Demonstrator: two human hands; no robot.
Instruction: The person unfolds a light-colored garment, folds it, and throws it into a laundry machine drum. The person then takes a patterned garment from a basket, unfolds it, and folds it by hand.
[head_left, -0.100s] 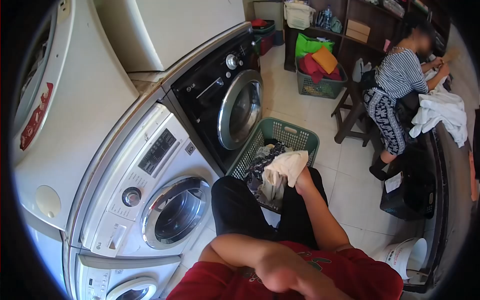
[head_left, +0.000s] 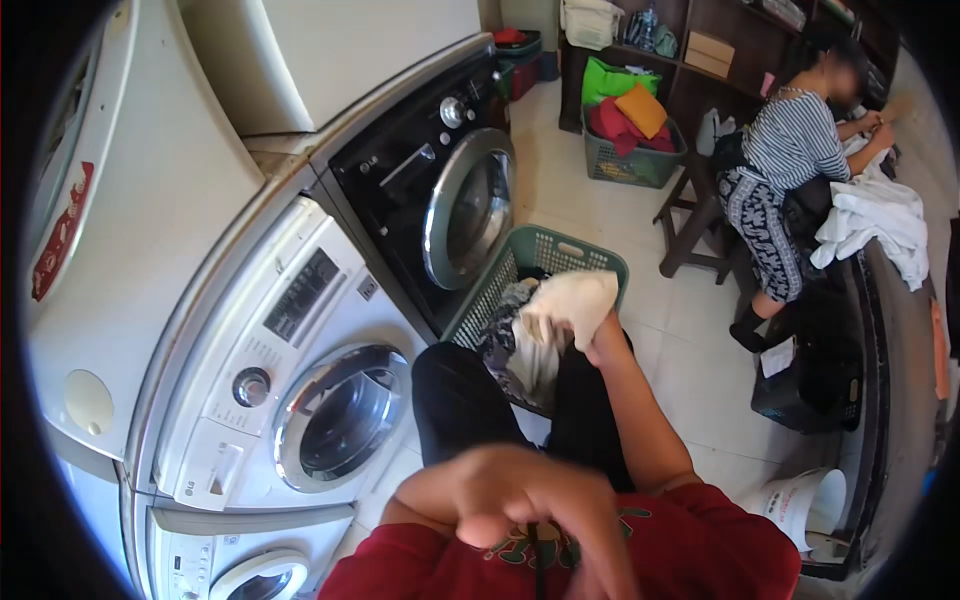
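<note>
In the head view, my right hand (head_left: pixel 603 338) is closed on a cream cloth (head_left: pixel 575 300). The cloth hangs over the green laundry basket (head_left: pixel 598 262), and its folds hide part of my fingers. Beneath it lie dark patterned and pale clothes (head_left: pixel 505 335) in the basket, between my knees. My left hand (head_left: pixel 525 490) is close to the camera in front of my red shirt (head_left: pixel 690 545). It is blurred, with thumb and fingers apart and nothing visible in it.
A white washer (head_left: pixel 255 330) and a black one (head_left: pixel 400 195) stand at left. Ahead is another laundry basket (head_left: pixel 630 165) near a wooden stool (head_left: pixel 690 225). At right a person (head_left: pixel 795 150) leans over white cloth (head_left: pixel 875 225); a black crate (head_left: pixel 810 390) and white bucket (head_left: pixel 805 505) stand below.
My left hand has moved left and up across the shirt, and its fingers show more. The cream cloth has lifted slightly in my right hand. The whole view has shifted a little.
</note>
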